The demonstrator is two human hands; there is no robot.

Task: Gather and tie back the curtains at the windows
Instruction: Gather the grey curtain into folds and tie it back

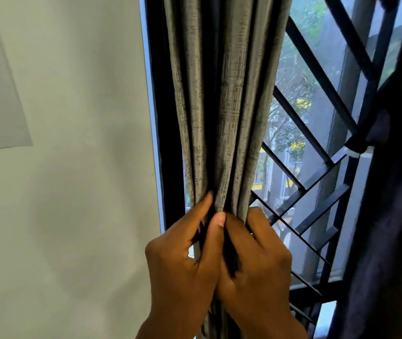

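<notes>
Beside a white wall point(77, 167), our left hand point(183, 260) and right hand point(256, 260) clench the gathered grey curtain point(227, 106); tying likely comes next, no tie-back visible.

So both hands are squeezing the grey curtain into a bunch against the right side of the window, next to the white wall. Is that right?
Not quite. The head view shows both hands, left and right, bunching the grey curtain at the left side of the window, beside the white wall. The metal grille lies to its right.
</notes>
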